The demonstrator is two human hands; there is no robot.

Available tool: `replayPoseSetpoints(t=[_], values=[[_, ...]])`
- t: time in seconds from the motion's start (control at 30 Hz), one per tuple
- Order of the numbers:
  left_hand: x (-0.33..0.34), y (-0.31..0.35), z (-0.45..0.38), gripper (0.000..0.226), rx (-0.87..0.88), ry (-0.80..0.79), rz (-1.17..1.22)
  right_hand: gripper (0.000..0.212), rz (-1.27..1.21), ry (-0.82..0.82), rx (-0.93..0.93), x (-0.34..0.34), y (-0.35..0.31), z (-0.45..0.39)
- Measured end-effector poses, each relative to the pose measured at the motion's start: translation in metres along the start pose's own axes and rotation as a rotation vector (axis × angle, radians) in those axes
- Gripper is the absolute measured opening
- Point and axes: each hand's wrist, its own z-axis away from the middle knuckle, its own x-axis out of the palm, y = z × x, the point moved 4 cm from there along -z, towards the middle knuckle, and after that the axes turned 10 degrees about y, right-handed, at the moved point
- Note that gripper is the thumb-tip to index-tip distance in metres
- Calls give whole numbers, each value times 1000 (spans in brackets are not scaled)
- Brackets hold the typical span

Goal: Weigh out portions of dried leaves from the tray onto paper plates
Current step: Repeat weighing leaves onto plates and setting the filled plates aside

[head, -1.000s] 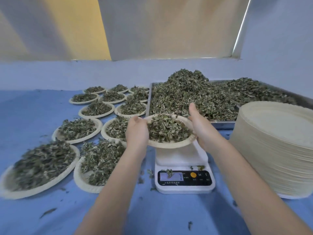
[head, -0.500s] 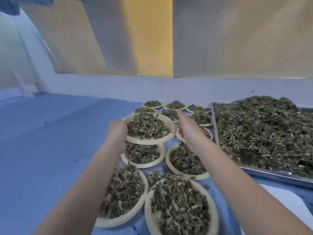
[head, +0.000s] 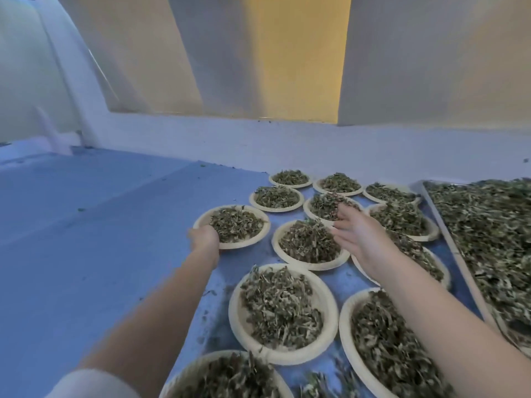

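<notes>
Head view looks down over your two bare arms reaching across a blue bench (head: 86, 254). Your left hand (head: 204, 236) grips the near rim of a filled paper plate (head: 201, 222) at about 10 o'clock from the centre of the cluster; the fingers curl around the edge, and the plate sits at the left edge of the group, just beside its neighbours. You cannot tell from this angle whether the plate is fully down on the bench or just above it. Your right hand (head: 359, 237) holds nothing: its grip is wide, fingers spread and loosely straight, hovering over the plates at 12 o'clock, with the fingertips (head: 343, 211) above the leaves of a plate behind it.

Around both hands lie other filled plates (head: 283, 311), set close together in rows running from 6 o'clock up to 12 o'clock, each heaped with dried leaves (head: 278, 305). At 3 o'clock the metal tray (head: 448, 234) runs along the right side, its rim just beside the nearest plates, and its own pile of leaves (head: 494, 239) covers it. Loose leaf crumbs (head: 209, 294) dot the bench beside your left forearm. A white sleeve (head: 92, 383) shows at 7 o'clock.
</notes>
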Motion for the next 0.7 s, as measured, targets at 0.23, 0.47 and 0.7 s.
replayPoseSetpoints(t=[0.23, 0.47, 0.7], values=[[35, 2, -3, 44, 71, -96, -206, 46, 43, 15, -23, 1, 9, -11], [18, 9, 23, 30, 161, -213, -627, 50, 39, -9, -12, 4, 0, 8], [-14, 41, 129, 35, 333, -402, -714, 37, 15, -22, -27, -17, -22, 60]])
